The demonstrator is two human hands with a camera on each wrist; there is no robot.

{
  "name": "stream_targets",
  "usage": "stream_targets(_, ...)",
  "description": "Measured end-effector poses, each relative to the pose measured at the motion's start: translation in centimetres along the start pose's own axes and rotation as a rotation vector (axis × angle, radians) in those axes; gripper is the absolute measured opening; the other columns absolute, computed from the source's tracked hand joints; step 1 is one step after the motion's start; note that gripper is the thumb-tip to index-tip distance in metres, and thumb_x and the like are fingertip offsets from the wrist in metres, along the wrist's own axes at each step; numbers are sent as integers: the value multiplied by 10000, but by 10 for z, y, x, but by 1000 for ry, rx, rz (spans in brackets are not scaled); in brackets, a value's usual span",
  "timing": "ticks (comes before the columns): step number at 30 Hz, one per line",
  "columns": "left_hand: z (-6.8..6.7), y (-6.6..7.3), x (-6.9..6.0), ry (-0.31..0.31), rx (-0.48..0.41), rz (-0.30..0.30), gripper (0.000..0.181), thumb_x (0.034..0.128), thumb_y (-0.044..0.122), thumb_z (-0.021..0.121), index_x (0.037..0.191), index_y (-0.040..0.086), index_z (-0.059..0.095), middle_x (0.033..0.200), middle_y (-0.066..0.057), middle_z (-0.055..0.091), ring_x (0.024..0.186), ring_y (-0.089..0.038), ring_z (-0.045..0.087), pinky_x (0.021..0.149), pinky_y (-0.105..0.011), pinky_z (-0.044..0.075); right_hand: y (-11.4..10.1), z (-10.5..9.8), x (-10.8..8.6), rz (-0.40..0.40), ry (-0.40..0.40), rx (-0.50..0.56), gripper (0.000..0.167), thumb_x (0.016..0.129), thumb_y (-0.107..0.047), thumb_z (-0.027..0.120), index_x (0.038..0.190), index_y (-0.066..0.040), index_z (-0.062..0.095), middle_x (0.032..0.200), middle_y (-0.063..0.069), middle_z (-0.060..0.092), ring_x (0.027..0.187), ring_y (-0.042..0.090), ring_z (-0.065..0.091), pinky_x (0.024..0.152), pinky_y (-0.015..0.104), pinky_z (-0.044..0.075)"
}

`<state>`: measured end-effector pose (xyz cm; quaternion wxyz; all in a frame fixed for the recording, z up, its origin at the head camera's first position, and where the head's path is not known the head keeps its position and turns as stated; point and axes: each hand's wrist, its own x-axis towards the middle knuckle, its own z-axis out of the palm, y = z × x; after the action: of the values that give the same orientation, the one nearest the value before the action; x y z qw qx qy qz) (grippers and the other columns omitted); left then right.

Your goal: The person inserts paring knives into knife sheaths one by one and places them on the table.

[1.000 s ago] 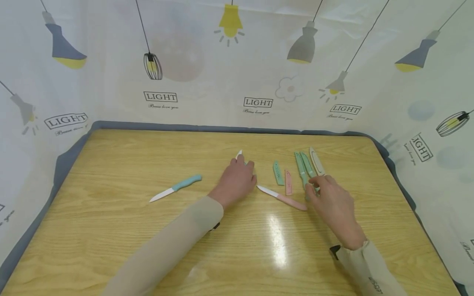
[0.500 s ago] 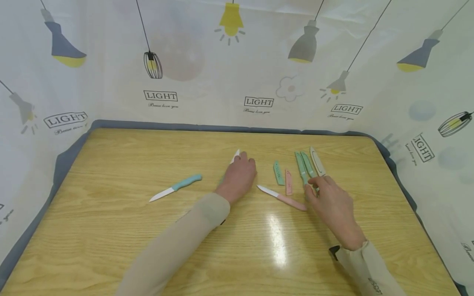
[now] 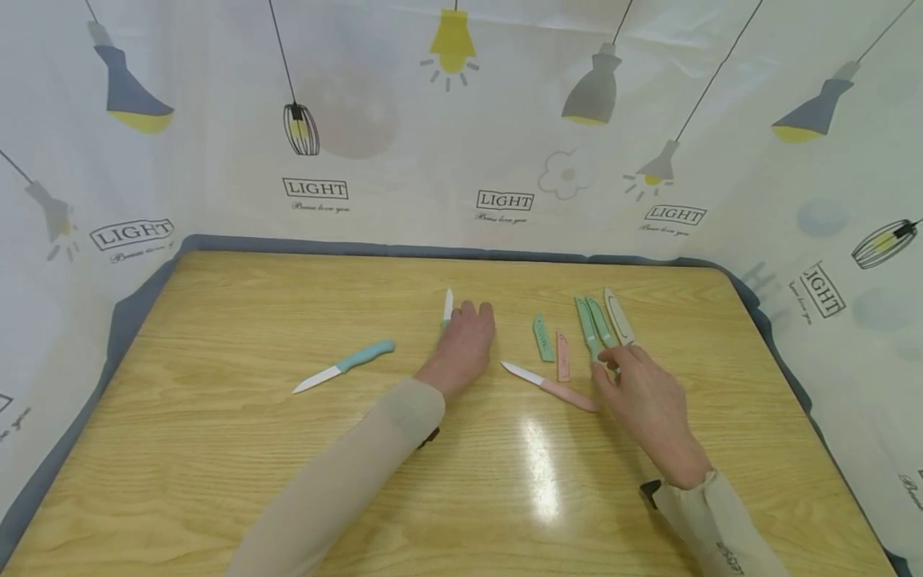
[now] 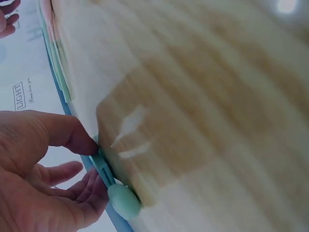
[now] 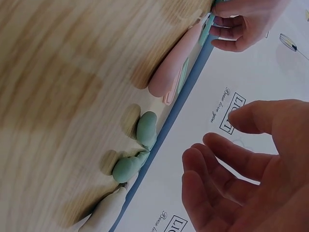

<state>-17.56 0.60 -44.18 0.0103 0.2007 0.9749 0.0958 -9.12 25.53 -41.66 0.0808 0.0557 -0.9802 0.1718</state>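
My left hand [image 3: 465,344] is low over the middle of the table, its thumb and fingers about a green-handled paring knife [image 4: 123,199]. The knife's white blade [image 3: 449,303] points toward the far edge; the hand hides most of its handle in the head view. To the right, my right hand [image 3: 645,393] hovers by two green knives in sheaths [image 3: 586,324] and a cream sheathed knife [image 3: 618,314]. Its fingers are loosely bent, with nothing between them. A pink-handled knife [image 3: 568,395] with a bare white blade lies between the hands.
Beyond the pink knife lie a loose green sheath [image 3: 543,339] and a pink sheath [image 3: 563,357]. A blue-handled knife [image 3: 366,355] with a bare blade lies on the left. A printed curtain [image 3: 418,176] rises behind the wooden table [image 3: 216,449].
Under my left hand, the green knife's blade has turned, its tip swinging left to point away from me. My right hand has stayed almost still.
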Motion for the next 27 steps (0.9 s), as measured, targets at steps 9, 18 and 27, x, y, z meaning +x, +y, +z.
stream_targets(9, -4, -2, -4, -42, 65, 33, 112, 1026, 6, 565, 1077, -27, 659, 981, -163, 607, 894, -259, 573, 763, -350, 558, -1, -2, 0, 3, -35, 8, 276, 994, -230, 635, 1098, 6, 733, 1033, 163, 709, 734, 229, 660, 431, 273, 463)
stream_targets(18, -11, -17, -16, -106, -132, 26, 157, 1081, 57, 517, 1169, 17, 641, 968, -124, 651, 840, -239, 634, 690, -362, 596, -1, -2, 1, -2, -66, 45, 299, 1015, -262, 624, 1109, 1, 732, 1050, 152, 705, 809, 256, 683, 520, 318, 533)
stream_targets(27, -37, -57, -43, -110, -874, -22, 308, 1030, 38, 602, 1337, 49, 631, 1056, -76, 763, 998, -201, 731, 808, -337, 607, -3, -1, 3, -10, -86, 63, 313, 1025, -265, 608, 1134, 6, 723, 1078, 167, 707, 865, 294, 708, 597, 402, 592)
